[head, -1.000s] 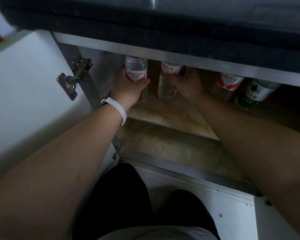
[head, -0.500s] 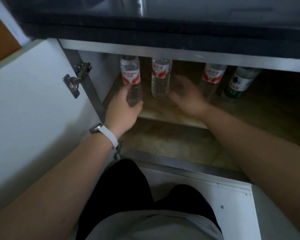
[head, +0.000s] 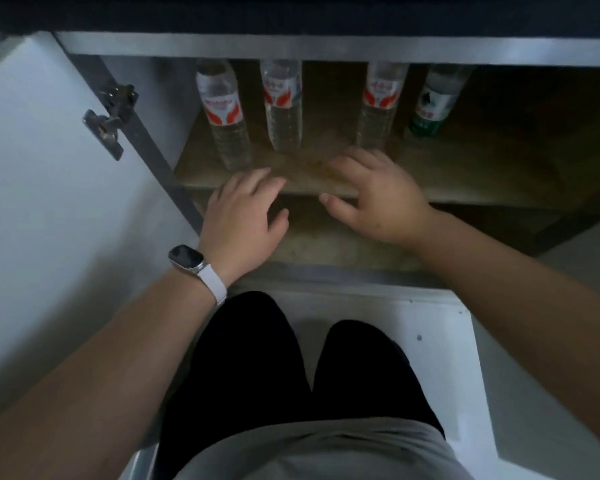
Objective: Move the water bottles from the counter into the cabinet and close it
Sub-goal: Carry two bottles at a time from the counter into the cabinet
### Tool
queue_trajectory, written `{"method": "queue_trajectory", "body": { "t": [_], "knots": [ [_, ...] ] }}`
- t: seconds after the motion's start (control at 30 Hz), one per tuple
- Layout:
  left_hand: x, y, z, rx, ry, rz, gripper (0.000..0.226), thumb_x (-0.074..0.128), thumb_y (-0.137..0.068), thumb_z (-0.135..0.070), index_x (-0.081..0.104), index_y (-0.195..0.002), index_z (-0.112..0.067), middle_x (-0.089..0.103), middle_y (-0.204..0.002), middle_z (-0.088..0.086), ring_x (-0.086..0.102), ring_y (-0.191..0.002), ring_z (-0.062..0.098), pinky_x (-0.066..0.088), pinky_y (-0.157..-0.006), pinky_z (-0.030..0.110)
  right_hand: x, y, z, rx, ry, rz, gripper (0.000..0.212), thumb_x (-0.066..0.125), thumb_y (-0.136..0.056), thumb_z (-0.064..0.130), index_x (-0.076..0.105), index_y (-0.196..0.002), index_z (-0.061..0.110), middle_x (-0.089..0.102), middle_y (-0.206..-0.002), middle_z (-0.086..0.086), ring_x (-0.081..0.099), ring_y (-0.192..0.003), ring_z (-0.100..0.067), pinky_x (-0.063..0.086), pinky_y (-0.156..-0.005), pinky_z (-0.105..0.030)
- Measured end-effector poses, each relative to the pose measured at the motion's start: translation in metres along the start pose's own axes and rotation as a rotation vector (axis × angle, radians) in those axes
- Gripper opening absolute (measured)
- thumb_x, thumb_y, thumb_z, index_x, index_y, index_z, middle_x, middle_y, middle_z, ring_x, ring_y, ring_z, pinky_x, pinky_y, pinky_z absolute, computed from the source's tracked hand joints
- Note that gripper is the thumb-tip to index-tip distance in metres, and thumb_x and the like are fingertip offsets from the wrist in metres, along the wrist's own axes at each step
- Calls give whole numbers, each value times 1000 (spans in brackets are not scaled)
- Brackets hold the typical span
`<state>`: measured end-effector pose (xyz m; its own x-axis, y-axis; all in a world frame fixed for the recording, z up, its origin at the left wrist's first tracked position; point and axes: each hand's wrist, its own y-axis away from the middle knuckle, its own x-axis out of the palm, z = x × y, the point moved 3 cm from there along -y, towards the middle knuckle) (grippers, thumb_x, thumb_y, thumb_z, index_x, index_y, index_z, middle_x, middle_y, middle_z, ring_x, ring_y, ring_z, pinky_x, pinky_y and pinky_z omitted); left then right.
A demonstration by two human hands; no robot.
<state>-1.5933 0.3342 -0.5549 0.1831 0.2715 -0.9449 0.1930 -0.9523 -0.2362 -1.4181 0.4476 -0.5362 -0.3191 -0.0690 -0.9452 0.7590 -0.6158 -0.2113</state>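
Observation:
Several clear water bottles stand upright in a row on the cabinet shelf (head: 465,181): a red-labelled bottle at the left (head: 224,112), a second red-labelled bottle (head: 283,105), a third red-labelled bottle (head: 378,109) and a green-labelled bottle (head: 433,105) at the right. Their caps are hidden behind the cabinet's top rail. My left hand (head: 243,220), with a white watch on its wrist, hovers open just before the shelf's front edge, holding nothing. My right hand (head: 374,195) is open over the shelf edge, its fingertips close to the third bottle.
The white cabinet door (head: 49,188) stands open at the left on a metal hinge (head: 113,116). A dark counter edge (head: 291,12) overhangs the cabinet. A lower cabinet floor (head: 326,240) lies under the shelf. My legs in dark trousers are below, over a white floor.
Both hands have let go of the two left bottles and drawn back toward me, out to the shelf's front edge. The bottles stay standing on the shelf.

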Motion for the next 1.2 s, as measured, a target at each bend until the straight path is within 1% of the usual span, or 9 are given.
{"method": "queue_trajectory", "body": {
  "t": [0.07, 0.2, 0.43, 0.6, 0.73, 0.83, 0.97, 1.1, 1.2],
  "knots": [
    [-10, 7, -12, 37, 16, 53, 46, 61, -94, -35, 61, -136, -15, 56, -143, 10, 51, -129, 34, 43, -103, 50, -9, 14, 3, 44, -19, 88, 60, 46, -93, 55, 49, -141, 20, 52, -140, -5, 46, -127, -27, 44, -99, -44],
    [-58, 13, -39, 115, 66, 50, 46, 60, -93, -33, 63, -135, -12, 58, -139, 10, 52, -128, 34, 43, -105, 48, -45, 37, 16, 111, 16, 179, 62, 43, -90, 57, 55, -136, 17, 57, -135, -9, 51, -122, -34, 50, -91, -49],
    [-167, 12, -81, 191, 32, 130, 48, 55, -96, -34, 61, -137, -11, 57, -143, 15, 48, -135, 38, 40, -108, 52, -168, 61, 50, 175, 54, 283, 55, 43, -95, 50, 46, -142, 23, 48, -144, -2, 42, -132, -27, 38, -104, -43],
    [-251, 9, -113, 213, 15, 169, 48, 53, -96, -35, 61, -137, -12, 58, -143, 15, 49, -135, 38, 40, -110, 55, -264, 70, 80, 207, 51, 300, 54, 45, -95, 51, 47, -141, 25, 50, -143, 0, 42, -133, -27, 35, -107, -43],
    [-307, 5, -139, 277, 19, 173, 47, 51, -94, -36, 65, -132, -11, 62, -137, 15, 53, -131, 37, 43, -106, 53, -336, 80, 102, 224, 83, 276, 51, 47, -92, 52, 54, -134, 23, 54, -139, -2, 47, -129, -28, 39, -105, -44],
    [-336, -3, -159, 344, 54, 135, 46, 49, -94, -38, 69, -127, -12, 65, -133, 13, 57, -126, 37, 44, -104, 51, -378, 88, 108, 245, 129, 244, 51, 45, -92, 53, 56, -132, 23, 58, -133, -1, 51, -125, -28, 41, -103, -44],
    [-358, -21, -187, 526, 119, 67, 42, 53, -94, -36, 69, -127, -14, 64, -136, 9, 55, -129, 31, 37, -111, 50, -422, 102, 109, 335, 180, 181, 54, 39, -92, 55, 57, -131, 23, 55, -138, 0, 48, -129, -26, 40, -104, -43],
    [-370, -45, -227, 689, 119, 61, 42, 52, -94, -37, 69, -126, -15, 65, -133, 10, 57, -128, 31, 41, -108, 52, -458, 134, 110, 440, 188, 57, 49, 41, -93, 51, 57, -131, 24, 56, -137, 1, 49, -129, -25, 42, -104, -45],
    [-371, -59, -263, 808, 127, 37, 42, 53, -93, -37, 69, -126, -15, 66, -131, 11, 59, -126, 31, 44, -106, 52, -483, 162, 106, 516, 246, 28, 50, 39, -94, 50, 55, -133, 25, 56, -137, 1, 49, -129, -25, 41, -105, -44]
  ]
}}
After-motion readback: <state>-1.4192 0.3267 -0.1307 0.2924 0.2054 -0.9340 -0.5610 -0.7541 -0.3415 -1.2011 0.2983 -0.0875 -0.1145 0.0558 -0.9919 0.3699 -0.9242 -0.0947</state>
